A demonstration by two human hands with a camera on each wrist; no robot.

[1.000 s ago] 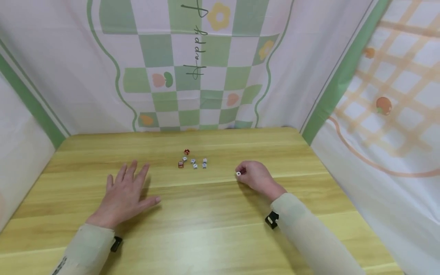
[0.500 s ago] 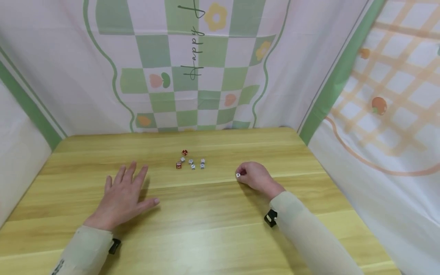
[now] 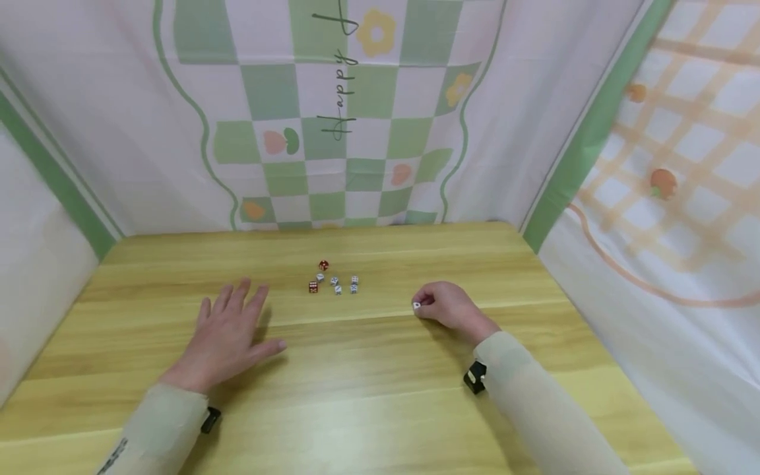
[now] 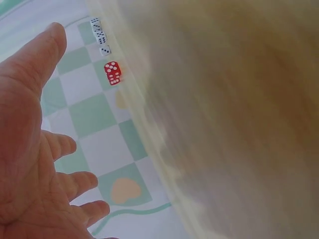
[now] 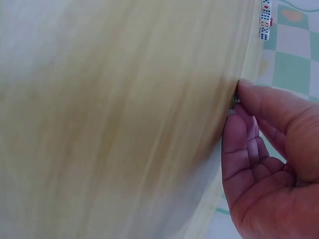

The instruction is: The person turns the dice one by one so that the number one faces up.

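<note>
My right hand (image 3: 454, 310) pinches a small white die (image 3: 417, 305) between thumb and fingertips, low at the tabletop, to the right of the other dice. In the right wrist view the thumb (image 5: 264, 102) and fingers nearly hide that die. Left of the group, my left hand (image 3: 228, 340) is held palm down with its fingers spread and nothing in it. Between the hands lie a round-looking red die (image 3: 323, 265), a red cube die (image 3: 313, 287) and several white dice, among them one (image 3: 338, 289) at the front and one (image 3: 354, 280) at the right.
The wooden table (image 3: 332, 369) reaches back to a hanging cloth (image 3: 368, 142) with green checks and fruit prints. Another cloth (image 3: 659, 198) with an orange lattice hangs along the right side. A black wrist device (image 3: 475, 377) sits at the right cuff.
My left hand has shifted slightly to the right, closer to the dice. The right hand stays in nearly the same place with its die, and the other dice lie as before.
</note>
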